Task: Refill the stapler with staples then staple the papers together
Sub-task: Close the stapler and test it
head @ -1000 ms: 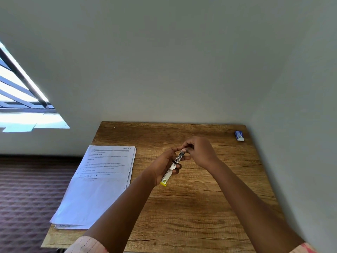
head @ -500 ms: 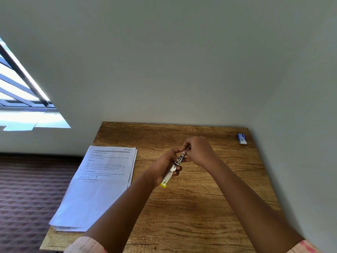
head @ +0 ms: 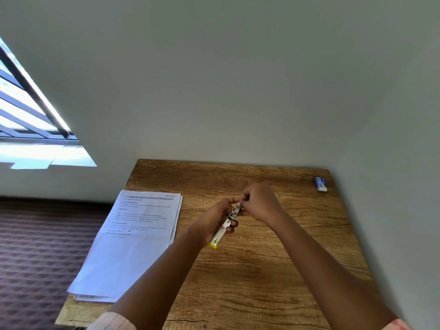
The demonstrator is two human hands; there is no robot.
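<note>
Metal stapler (head: 226,225) sits gripped in the left hand (head: 215,221) above the surface (head: 262,270); the right hand (head: 260,202) pinches its far end.

Over the last second we see little change. Our right hand (head: 260,202) has drawn slightly closer over the far end of the slim metal stapler with the yellow tip (head: 225,228), its fingertips now bunched tighter there. Our left hand (head: 217,221) has tipped the stapler a touch lower toward the wooden surface (head: 262,270). Our view has drifted slightly, so the small blue-and-white staple box (head: 320,184) sits a little further right.
</note>
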